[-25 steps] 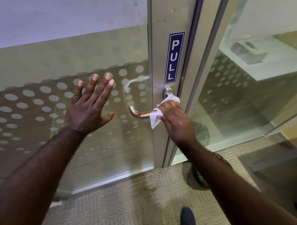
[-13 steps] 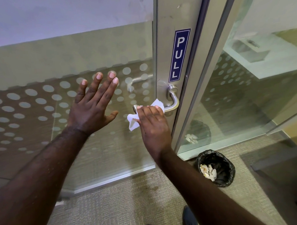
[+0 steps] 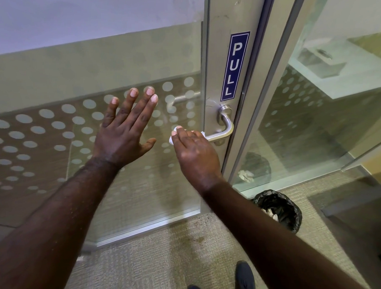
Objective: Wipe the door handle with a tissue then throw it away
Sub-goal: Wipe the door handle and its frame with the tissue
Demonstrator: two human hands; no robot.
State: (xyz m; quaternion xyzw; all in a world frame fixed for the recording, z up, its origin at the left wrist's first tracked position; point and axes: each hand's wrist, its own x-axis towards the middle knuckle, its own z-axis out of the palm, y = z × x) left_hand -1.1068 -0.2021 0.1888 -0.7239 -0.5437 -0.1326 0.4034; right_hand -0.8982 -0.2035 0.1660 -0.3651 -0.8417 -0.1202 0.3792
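Now gripping the tissue (image 3: 174, 135) in the right hand (image 3: 194, 155), having slid it from the handle's (image 3: 225, 129) bend out to its free end, so likely finishing the wipe with only the throwing away left. Bracing the glass door (image 3: 51, 85) with the left hand (image 3: 123, 134), flat, fingers spread, holding nothing. Counting outward: two hands, one tissue, one handle, one black-lined bin (image 3: 282, 208) waiting on the floor below.
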